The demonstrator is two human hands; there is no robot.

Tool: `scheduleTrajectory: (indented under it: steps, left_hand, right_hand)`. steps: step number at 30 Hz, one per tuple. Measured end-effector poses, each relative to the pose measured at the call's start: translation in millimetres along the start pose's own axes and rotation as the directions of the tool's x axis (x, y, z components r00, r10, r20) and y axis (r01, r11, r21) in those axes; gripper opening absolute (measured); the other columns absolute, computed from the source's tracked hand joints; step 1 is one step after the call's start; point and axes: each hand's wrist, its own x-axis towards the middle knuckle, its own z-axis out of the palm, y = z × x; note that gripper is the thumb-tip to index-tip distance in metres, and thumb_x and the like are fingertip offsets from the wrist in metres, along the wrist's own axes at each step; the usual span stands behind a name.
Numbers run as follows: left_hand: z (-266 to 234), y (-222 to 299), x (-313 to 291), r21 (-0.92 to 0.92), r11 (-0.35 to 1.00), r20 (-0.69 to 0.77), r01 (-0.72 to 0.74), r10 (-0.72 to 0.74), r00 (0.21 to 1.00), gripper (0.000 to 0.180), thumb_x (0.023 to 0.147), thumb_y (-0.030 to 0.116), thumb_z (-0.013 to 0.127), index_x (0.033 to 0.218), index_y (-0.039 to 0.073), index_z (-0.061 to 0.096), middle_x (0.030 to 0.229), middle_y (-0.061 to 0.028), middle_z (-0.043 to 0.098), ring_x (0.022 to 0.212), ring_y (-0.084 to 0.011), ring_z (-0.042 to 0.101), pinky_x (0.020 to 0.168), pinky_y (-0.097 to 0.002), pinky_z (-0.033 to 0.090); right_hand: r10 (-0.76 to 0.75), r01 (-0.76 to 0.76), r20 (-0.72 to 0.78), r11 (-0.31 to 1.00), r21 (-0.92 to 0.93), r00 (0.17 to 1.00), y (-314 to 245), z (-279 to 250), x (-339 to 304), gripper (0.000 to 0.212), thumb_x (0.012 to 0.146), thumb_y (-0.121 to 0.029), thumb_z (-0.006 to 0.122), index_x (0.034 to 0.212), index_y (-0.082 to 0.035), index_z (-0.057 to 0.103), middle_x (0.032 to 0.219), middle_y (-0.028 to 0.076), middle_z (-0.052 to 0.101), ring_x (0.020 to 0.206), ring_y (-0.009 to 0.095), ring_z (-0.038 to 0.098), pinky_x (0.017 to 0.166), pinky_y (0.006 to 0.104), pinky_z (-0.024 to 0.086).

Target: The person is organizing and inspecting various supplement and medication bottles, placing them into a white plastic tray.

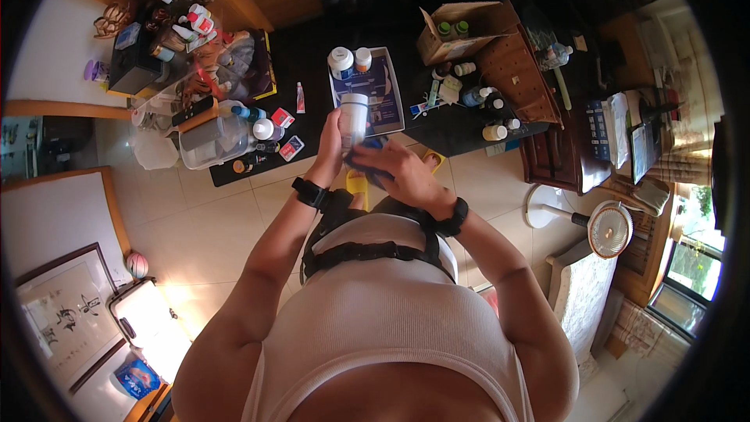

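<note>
My left hand (330,144) is closed round a white pill bottle (355,112) with a white lid, held up above the table's near edge. In my right hand (406,172) is a dark blue cloth (370,158), pressed against the bottle's lower part. Just beyond my hands lies a shallow box lid (398,98) with a blue inside. Two more bottles stand in its far end: a larger white one (341,63) and a smaller one with an orange-brown label (362,60).
The black table (312,55) carries a clear plastic bin (215,144), small red boxes (283,118) and a tube (300,98) to the left. Rightward are a cardboard box (453,43), several bottles (494,133) and a brown woven panel (519,74). A fan (609,229) stands at the right.
</note>
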Motion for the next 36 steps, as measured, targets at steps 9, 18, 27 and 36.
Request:
scheduleTrajectory:
  steps: [9,18,27,36]
  left_hand:
    - [10,22,-15,0.014,1.000,0.105,-0.014,0.013,0.994,0.035,0.096,0.034,0.059,0.113,0.003,0.058,0.093,-0.0060,0.067,0.077,-0.0165,0.067,0.065,-0.0303,0.056]
    - [27,0,-13,-0.013,0.992,0.215,0.129,-0.123,0.969,0.046,0.100,0.048,0.043,0.120,0.009,0.056,0.101,-0.0031,0.065,0.082,-0.0140,0.066,0.068,-0.0285,0.055]
    - [21,8,4,0.123,0.992,0.098,-0.013,0.001,0.995,0.053,0.100,0.054,0.040,0.113,0.006,0.057,0.094,-0.0047,0.066,0.078,-0.0134,0.066,0.069,-0.0277,0.054]
    - [10,13,63,0.462,0.792,0.202,-0.398,0.343,0.917,0.048,0.093,0.034,0.066,0.123,0.000,0.053,0.107,-0.0054,0.062,0.094,-0.0102,0.059,0.082,-0.0263,0.049]
  right_hand:
    - [0.097,-0.075,-0.237,0.992,0.101,0.967,16,-19,-16,0.046,0.075,0.008,0.060,0.120,-0.004,0.065,0.121,0.015,0.065,0.097,0.033,0.059,0.089,0.0375,0.048]
    - [0.012,-0.068,-0.320,0.984,-0.166,0.947,25,-20,17,0.053,0.071,0.008,0.062,0.122,-0.006,0.063,0.131,0.010,0.060,0.095,0.033,0.057,0.088,0.0378,0.049]
    - [0.053,-0.061,0.059,0.989,0.133,0.997,2,-19,-17,0.046,0.071,0.007,0.061,0.116,-0.004,0.067,0.120,0.011,0.066,0.089,0.030,0.057,0.083,0.0383,0.050]
    - [0.260,-0.245,-0.192,0.964,0.102,0.946,42,-54,-78,0.042,0.075,0.008,0.061,0.115,-0.004,0.067,0.116,0.013,0.067,0.102,0.032,0.061,0.090,0.0381,0.048]
